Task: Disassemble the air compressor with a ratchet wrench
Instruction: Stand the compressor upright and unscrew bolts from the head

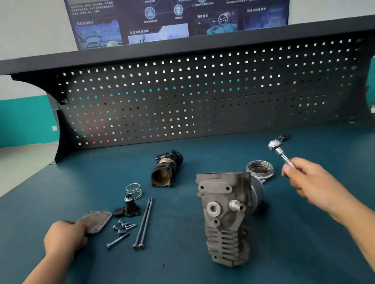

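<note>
The grey finned compressor body [228, 219] stands in the middle of the blue bench top [178, 278]. My right hand [310, 179] grips the handle of the ratchet wrench [279, 152], whose head points up and away, to the right of the body. My left hand [65, 237] holds a flat grey cover plate [95, 220] at the left, at or just above the bench. Between plate and body lie several loose screws [122, 227], one longer screw [118, 241] and two long black bolts [143, 223].
A black motor housing [166, 169] lies behind the parts, with a coil spring [134, 190] and a small black valve part [129, 206] to its left. A round metal ring part [259, 169] sits behind the body. A dark pegboard [198, 95] closes the back of the bench.
</note>
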Action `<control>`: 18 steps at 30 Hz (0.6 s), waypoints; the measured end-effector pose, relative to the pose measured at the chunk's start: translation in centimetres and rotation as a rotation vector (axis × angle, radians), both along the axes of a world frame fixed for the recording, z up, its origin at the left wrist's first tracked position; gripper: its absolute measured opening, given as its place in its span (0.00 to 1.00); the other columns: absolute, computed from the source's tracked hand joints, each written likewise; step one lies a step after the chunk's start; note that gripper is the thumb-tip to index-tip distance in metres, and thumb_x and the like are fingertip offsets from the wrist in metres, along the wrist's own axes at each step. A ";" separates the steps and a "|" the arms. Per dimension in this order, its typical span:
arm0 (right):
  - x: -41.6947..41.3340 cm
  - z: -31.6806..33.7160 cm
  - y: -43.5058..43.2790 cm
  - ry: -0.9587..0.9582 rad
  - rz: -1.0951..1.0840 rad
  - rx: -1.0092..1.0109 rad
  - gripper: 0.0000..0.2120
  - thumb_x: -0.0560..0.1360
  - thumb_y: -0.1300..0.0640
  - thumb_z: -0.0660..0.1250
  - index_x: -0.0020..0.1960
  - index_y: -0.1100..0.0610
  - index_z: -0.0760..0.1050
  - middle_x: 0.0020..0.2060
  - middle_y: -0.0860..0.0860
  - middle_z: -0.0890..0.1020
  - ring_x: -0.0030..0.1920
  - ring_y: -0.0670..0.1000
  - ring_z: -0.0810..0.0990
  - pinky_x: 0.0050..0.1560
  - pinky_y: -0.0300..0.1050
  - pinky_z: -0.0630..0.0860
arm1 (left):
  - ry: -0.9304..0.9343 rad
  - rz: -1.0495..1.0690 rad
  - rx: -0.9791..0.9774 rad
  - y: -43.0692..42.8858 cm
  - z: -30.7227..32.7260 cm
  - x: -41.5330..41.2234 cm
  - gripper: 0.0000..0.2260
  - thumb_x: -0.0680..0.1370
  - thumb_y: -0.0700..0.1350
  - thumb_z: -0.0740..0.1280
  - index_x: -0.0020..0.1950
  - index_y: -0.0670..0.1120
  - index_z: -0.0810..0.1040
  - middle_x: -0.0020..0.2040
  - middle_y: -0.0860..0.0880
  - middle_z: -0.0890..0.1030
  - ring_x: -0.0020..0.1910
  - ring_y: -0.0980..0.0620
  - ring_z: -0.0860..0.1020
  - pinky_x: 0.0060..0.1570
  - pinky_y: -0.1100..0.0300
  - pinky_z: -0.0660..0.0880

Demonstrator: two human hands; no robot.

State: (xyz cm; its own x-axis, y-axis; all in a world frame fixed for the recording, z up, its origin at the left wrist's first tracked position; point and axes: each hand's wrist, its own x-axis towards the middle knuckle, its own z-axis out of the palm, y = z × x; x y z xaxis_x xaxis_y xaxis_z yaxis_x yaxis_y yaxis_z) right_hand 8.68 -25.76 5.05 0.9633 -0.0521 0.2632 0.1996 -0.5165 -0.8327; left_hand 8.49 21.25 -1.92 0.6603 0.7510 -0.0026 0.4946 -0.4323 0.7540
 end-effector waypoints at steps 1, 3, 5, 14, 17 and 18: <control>-0.1 -0.7 -0.8 0.019 -0.021 -0.025 0.13 0.80 0.55 0.56 0.43 0.63 0.68 0.25 0.46 0.64 0.25 0.46 0.59 0.27 0.41 0.57 | 0.013 -0.003 0.026 -0.3 0.1 -0.1 0.14 0.74 0.39 0.64 0.30 0.36 0.77 0.27 0.39 0.79 0.31 0.43 0.77 0.30 0.59 0.67; -0.5 -2.1 -2.2 0.065 -0.048 -0.028 0.12 0.80 0.55 0.56 0.41 0.60 0.69 0.25 0.46 0.64 0.25 0.46 0.59 0.28 0.41 0.56 | 0.049 -0.014 0.069 -1.0 0.4 -0.2 0.11 0.75 0.41 0.64 0.38 0.35 0.79 0.41 0.34 0.80 0.41 0.40 0.75 0.38 0.54 0.72; -0.9 -3.1 -3.3 0.103 -0.059 -0.005 0.13 0.80 0.55 0.56 0.40 0.59 0.69 0.24 0.44 0.63 0.24 0.45 0.58 0.27 0.40 0.55 | 0.006 -0.037 0.141 -2.9 1.0 -0.8 0.12 0.75 0.41 0.64 0.55 0.36 0.77 0.58 0.32 0.73 0.53 0.37 0.73 0.53 0.49 0.71; -2.0 -4.7 -4.5 0.092 -0.010 -0.177 0.13 0.80 0.55 0.58 0.38 0.58 0.71 0.24 0.45 0.66 0.27 0.47 0.62 0.32 0.43 0.60 | -0.352 -0.858 -0.256 -20.8 2.1 -7.1 0.38 0.58 0.68 0.71 0.65 0.61 0.62 0.56 0.63 0.75 0.52 0.63 0.78 0.51 0.63 0.75; -2.4 -5.1 -4.6 0.091 0.030 -0.288 0.12 0.80 0.53 0.59 0.39 0.57 0.71 0.27 0.47 0.68 0.29 0.46 0.64 0.33 0.42 0.61 | -0.286 -0.914 -0.300 -23.1 1.6 -6.7 0.43 0.53 0.64 0.75 0.64 0.62 0.61 0.56 0.65 0.77 0.53 0.68 0.77 0.52 0.68 0.72; -2.6 -5.2 -4.8 0.097 0.048 -0.307 0.12 0.79 0.53 0.60 0.39 0.56 0.71 0.28 0.47 0.68 0.29 0.47 0.64 0.33 0.42 0.62 | -0.281 -0.931 -0.365 -23.3 1.6 -6.4 0.43 0.53 0.61 0.77 0.64 0.60 0.62 0.55 0.64 0.78 0.52 0.68 0.77 0.50 0.71 0.72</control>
State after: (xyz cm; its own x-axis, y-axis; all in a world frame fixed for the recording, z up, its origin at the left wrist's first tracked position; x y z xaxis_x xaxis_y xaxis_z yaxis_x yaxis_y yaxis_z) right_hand 6.05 -30.51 -0.14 0.9842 0.0613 0.1661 0.1567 -0.7386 -0.6557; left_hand 2.06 -2.07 -0.35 0.9907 -0.0720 0.1158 -0.1313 -0.2753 0.9523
